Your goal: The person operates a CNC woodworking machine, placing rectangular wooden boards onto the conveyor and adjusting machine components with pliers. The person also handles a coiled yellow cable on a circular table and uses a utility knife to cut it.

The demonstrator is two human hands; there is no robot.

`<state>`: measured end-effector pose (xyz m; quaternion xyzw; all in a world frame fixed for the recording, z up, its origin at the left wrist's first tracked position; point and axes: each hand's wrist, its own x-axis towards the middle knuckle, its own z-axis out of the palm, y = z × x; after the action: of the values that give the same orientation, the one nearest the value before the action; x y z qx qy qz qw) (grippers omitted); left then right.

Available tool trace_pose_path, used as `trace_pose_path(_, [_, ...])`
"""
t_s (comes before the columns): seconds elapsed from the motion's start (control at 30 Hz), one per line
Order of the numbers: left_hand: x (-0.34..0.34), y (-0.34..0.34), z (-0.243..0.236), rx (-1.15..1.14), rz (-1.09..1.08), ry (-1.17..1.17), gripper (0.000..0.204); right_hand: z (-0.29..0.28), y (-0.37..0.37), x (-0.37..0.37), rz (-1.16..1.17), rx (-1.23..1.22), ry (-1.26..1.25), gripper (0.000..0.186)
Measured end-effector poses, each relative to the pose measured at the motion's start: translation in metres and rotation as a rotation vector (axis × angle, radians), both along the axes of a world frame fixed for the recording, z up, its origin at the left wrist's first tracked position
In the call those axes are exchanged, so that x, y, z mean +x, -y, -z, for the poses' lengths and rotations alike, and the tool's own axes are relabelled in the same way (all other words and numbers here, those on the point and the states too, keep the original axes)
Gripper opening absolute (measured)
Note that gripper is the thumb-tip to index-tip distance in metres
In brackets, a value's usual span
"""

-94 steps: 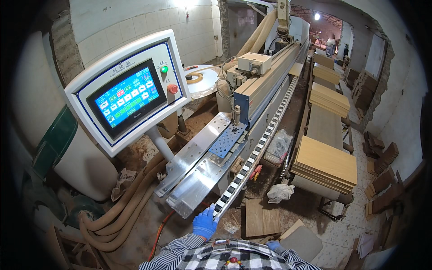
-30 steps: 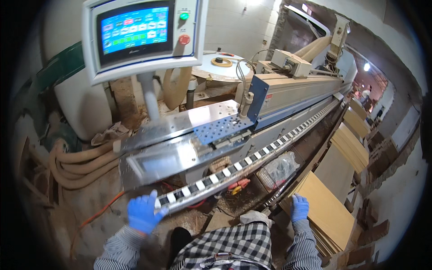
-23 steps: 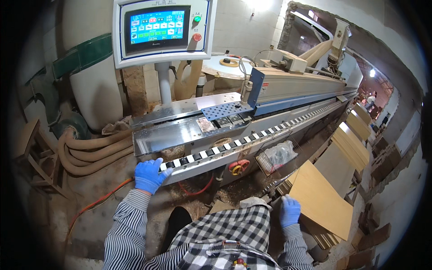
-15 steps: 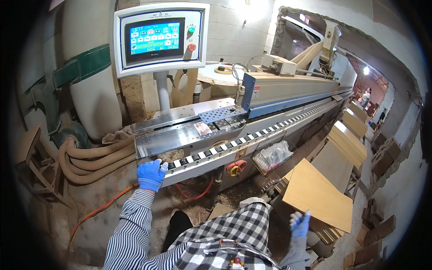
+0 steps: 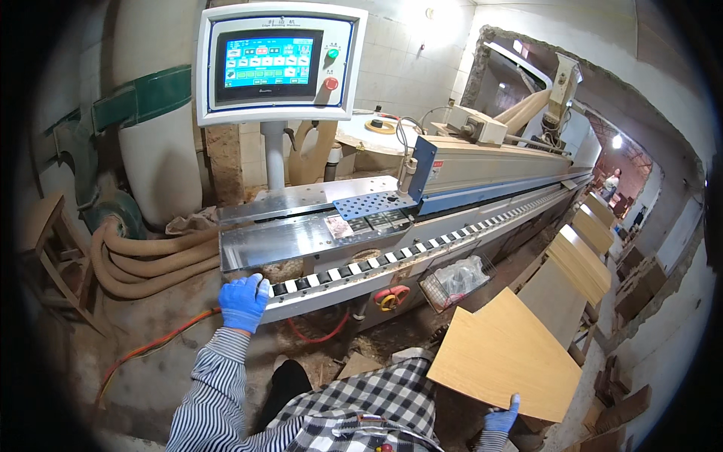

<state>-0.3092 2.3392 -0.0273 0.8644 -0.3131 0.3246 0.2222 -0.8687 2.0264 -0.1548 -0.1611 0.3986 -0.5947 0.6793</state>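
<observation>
My left hand (image 5: 244,301), in a blue glove, rests with curled fingers on the near left end of a roller rail (image 5: 361,268). This rail has black and white rollers and runs along the front of a long woodworking machine (image 5: 497,178). At the lower right, my right hand (image 5: 500,419), also blue-gloved, grips the near edge of a yellowish wood panel (image 5: 504,354). Its thumb lies on the panel's top face, while the other fingers are partly hidden. The panel is tilted, its left corner reaching toward my checked apron.
A control screen (image 5: 267,64) stands on a post behind the metal bed (image 5: 279,245). Ribbed hoses (image 5: 151,264) lie at left. Under the rail hang a wire basket (image 5: 458,280) with clear plastic and a red-yellow knob (image 5: 390,298). Stacked boards (image 5: 576,260) line the right; a person stands far back.
My right hand has moved down and taken hold of the panel's edge. The panel has shifted left and toward me, off the boards beneath. My left hand stays at the rail end.
</observation>
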Motion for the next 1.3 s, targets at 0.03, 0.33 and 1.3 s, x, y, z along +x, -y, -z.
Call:
trace_pose_path(0.03, [-0.001, 0.004, -0.001, 0.008, 0.001, -0.002, 0.026, 0.007, 0.001, -0.018, -0.022, 0.000, -0.112, 0.046])
trace_pose_path(0.33, [-0.032, -0.006, -0.031, -0.082, 0.253, -0.146, 0.059, -0.063, -0.043, 0.071, -0.415, -0.280, 0.083, 0.024])
trace_pose_path(1.3, [-0.025, -0.054, -0.022, 0.030, 0.003, -0.204, 0.061, -0.017, -0.068, 0.253, -1.150, -0.380, -0.572, 0.034])
